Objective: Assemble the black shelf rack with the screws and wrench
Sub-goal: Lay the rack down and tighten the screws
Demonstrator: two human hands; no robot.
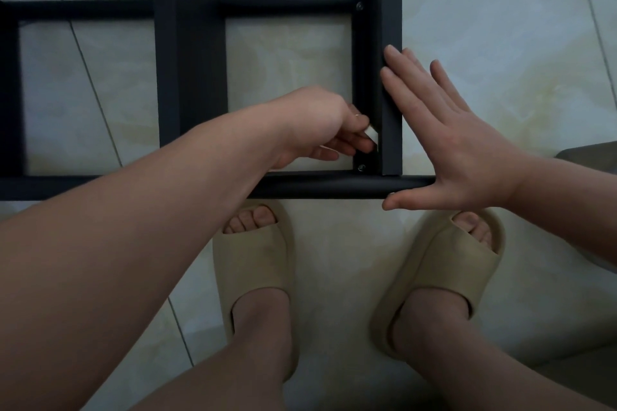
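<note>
Fingers of the left hand pinch a small white piece inside the black rack's corner, just beside a screw. The right hand presses flat, fingers straight, against the outer upright. The rack sits on the tiled floor.

The black shelf rack runs off the top and left edges. The left hand pinches a small white piece, too small to identify; its fingertips are mostly hidden. A grey shape is cut off at the right edge.
</note>
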